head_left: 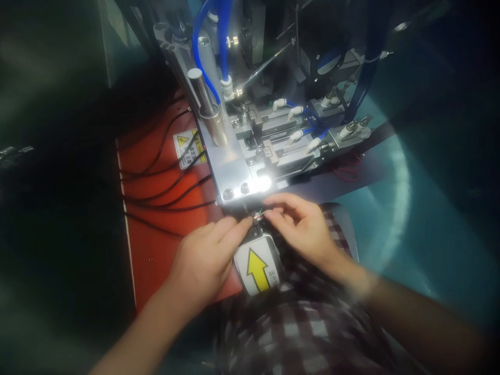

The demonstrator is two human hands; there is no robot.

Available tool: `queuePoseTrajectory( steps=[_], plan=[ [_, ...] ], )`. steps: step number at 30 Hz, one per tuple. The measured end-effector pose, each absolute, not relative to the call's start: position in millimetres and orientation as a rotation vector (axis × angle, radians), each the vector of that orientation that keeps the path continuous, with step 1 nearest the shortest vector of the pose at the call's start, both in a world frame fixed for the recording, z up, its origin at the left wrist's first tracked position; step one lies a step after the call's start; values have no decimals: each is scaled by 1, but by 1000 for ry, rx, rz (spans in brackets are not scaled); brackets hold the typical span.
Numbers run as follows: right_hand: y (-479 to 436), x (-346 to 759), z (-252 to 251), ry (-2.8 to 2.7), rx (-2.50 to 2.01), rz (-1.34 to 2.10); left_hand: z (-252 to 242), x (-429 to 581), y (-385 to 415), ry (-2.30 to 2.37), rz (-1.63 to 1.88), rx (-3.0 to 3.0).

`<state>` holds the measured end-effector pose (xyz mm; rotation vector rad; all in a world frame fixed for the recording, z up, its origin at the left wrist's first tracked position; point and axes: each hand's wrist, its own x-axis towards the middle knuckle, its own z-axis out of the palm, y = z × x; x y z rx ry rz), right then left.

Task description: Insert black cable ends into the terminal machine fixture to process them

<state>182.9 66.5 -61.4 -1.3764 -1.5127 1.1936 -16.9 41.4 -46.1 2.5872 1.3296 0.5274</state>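
My left hand (209, 252) is closed, with thumb and index finger at a small shiny metal fixture (257, 220) at the front of the machine (234, 177). Whatever those fingers hold is too small to make out. From the right, my right hand (300, 221) pinches a thin pale wire (264, 212) between thumb and index finger, and the wire's end reaches to the fixture. Just below the fixture lies a white plate with a yellow arrow (258, 265).
Blue air hoses (222, 41) and pneumatic cylinders (289, 161) crowd the machine's top. Black cables (167, 208) cross the red base plate (164, 250) on the left, beside a warning label (189, 148). A bright lamp spot (262, 183) shines just above my hands.
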Motion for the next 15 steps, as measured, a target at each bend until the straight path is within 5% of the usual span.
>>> queuePoseTrajectory(
  steps=[8, 15],
  plan=[
    [53, 181, -55, -1651, -1329, 961, -45, -16, 41, 1350, 499, 2564],
    [55, 181, -50, -1402, -1333, 1464, -45, -16, 41, 1355, 521, 2617]
  ],
)
